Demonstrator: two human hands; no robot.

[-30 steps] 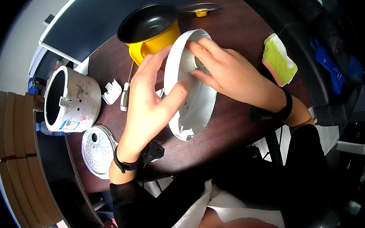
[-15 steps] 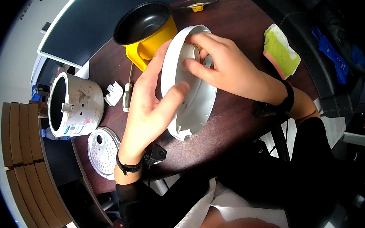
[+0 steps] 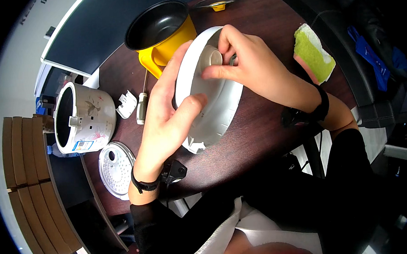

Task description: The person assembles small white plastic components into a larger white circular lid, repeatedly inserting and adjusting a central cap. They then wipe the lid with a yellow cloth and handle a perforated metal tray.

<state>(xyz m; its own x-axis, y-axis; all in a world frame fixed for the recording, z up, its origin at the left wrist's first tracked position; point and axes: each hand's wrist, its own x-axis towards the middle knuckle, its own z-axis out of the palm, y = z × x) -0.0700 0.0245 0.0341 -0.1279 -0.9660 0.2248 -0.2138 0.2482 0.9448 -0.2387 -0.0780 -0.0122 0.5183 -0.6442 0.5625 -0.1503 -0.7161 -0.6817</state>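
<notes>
Left hand [image 3: 166,119] clasps tilted white shell [image 3: 219,119] above tabletop [image 3: 268,135]; right hand [image 3: 255,64] curls fingers at round piece [image 3: 215,58] inside, grip unclear. Likely working that piece; next move probably needs shell steady.

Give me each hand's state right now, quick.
Left hand: closed, holding the white round shell.
Right hand: partly curled at the raised round part inside the shell; whether it grips cannot be told.

Left fingers [image 3: 194,104] clasp the tilted white shell [image 3: 222,108] while right fingers [image 3: 220,72] seemingly touch its round inner part [image 3: 213,59].
</notes>
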